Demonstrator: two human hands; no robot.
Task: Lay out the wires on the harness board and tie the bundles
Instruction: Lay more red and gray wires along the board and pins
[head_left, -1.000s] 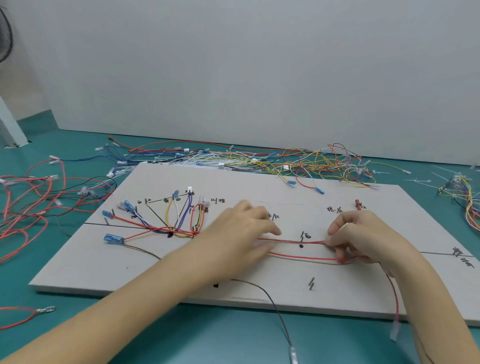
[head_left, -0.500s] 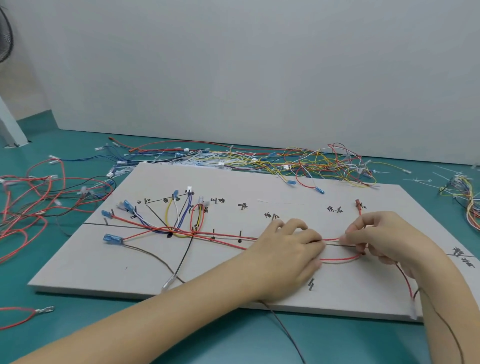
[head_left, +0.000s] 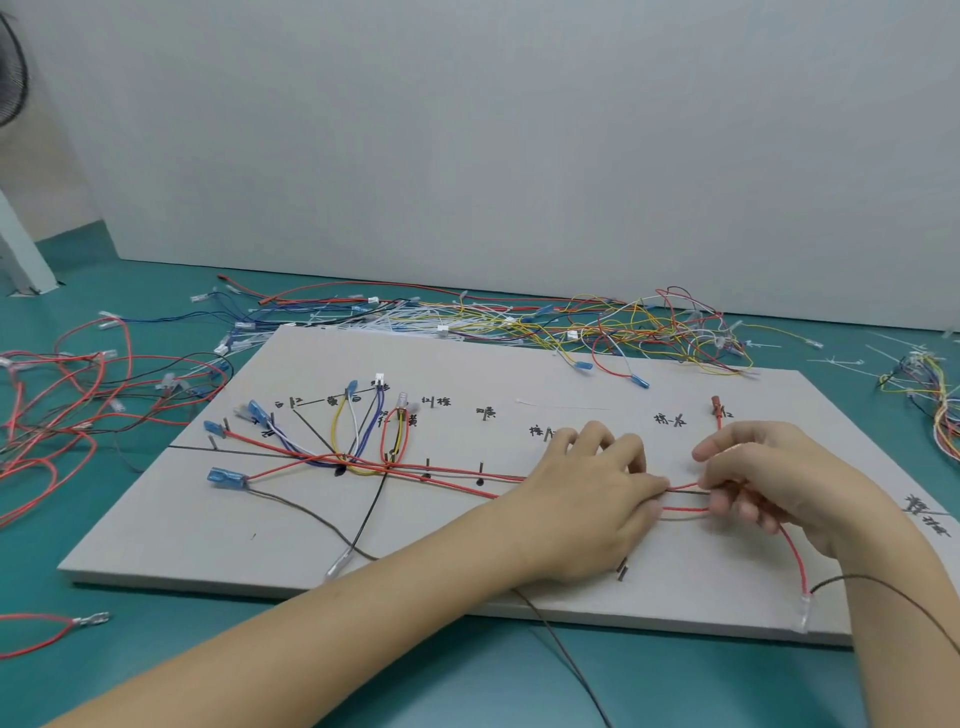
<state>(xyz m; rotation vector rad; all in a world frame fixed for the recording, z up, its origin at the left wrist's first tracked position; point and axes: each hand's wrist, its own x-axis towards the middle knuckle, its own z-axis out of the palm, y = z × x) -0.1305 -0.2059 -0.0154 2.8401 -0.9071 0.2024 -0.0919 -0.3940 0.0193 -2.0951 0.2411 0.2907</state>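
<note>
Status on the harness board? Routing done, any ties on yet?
Left fan of blue-terminal wires is laid on the grey harness board. Both hands, left and right, hold the red trunk wires mid-routing. No ties visible on it; loose coloured wires remain behind.

Handwritten marks on harness board (head_left: 519, 587), unreadable

Two bare forearms and hands (head_left: 587, 499), no sleeves.

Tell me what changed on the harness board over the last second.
The left hand slid right along the red wires and now lies close to the right hand, uncovering the pegs mid-board. The right hand still pinches the wires. The harness board and the left fan-out stayed put.
</note>
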